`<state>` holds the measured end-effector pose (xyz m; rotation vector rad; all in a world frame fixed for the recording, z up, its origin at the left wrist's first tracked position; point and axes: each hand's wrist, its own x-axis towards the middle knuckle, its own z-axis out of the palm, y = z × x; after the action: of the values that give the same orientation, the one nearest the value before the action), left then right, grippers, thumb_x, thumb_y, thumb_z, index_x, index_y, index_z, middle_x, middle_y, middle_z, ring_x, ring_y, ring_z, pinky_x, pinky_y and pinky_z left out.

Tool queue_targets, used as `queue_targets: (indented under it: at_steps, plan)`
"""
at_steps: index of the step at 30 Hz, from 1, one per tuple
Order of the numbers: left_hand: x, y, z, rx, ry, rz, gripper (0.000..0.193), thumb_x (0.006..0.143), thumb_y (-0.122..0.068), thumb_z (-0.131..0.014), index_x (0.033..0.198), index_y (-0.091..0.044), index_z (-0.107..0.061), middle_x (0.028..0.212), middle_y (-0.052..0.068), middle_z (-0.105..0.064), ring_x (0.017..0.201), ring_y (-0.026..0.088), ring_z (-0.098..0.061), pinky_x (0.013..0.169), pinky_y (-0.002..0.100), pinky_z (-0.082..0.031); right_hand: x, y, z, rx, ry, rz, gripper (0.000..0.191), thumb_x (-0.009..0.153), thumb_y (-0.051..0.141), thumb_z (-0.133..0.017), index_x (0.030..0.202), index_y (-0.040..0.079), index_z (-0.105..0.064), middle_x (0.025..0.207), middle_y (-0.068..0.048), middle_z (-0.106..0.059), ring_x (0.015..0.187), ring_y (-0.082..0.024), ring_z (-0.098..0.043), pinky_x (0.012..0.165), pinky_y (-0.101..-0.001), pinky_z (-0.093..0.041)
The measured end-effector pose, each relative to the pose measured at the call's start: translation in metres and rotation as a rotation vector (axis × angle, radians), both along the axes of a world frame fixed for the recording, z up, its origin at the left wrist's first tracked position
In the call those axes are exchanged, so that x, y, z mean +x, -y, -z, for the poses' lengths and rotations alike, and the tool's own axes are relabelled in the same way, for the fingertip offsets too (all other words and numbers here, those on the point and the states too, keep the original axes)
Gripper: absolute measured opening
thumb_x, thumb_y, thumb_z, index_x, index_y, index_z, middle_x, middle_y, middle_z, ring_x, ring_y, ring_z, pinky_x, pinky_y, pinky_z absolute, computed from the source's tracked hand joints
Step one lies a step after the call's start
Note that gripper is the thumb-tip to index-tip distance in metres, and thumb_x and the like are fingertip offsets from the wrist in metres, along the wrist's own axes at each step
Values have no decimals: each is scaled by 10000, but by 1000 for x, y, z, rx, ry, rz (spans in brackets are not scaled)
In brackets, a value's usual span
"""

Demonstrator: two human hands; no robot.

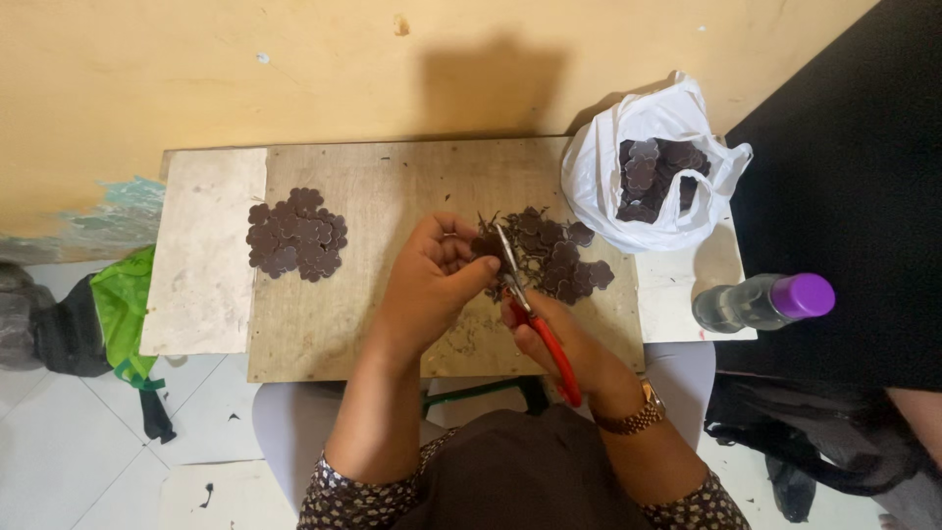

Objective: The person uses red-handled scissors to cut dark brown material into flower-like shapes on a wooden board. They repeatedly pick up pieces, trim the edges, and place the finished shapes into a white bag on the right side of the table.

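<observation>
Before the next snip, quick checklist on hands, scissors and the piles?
1. Left hand pinches a dark flower-shaped piece at the blades: ok.
2. Right hand grips the red-handled scissors, blades up toward the piece: ok.
3. Left fingers clear of the blades: cannot tell, they sit very close.
4. Pile of pieces on the left of the board, lying apart from the work: ok.
5. Pile beside the scissors within reach: ok.
6. White bag open, pieces inside; bottle lying on its side at the edge: not ok.
</observation>
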<state>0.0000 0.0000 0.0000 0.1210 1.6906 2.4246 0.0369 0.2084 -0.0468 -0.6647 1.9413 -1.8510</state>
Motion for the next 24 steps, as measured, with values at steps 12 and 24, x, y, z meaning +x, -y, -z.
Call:
queue_targets:
  at_steps: [12, 24]
  plan:
    - [-7, 4, 17, 82, 2, 57, 162, 934, 1, -700, 1056, -15, -594, 945, 54, -702, 840, 100, -671, 749, 245, -574, -3, 14, -8, -59, 40, 18, 659, 970, 700, -489, 1156, 70, -533, 904, 9, -470, 781, -96, -462, 674, -260, -460]
    - [5, 7, -9, 101, 49, 126, 101, 974, -72, -671, 1052, -27, -625, 918, 45, -710, 809, 105, -669, 719, 254, -547, 10, 14, -23, -128, 56, -8, 689, 1006, 680, -485, 1242, 34, -524, 951, -17, -501, 843, -134, -469, 744, -299, -452]
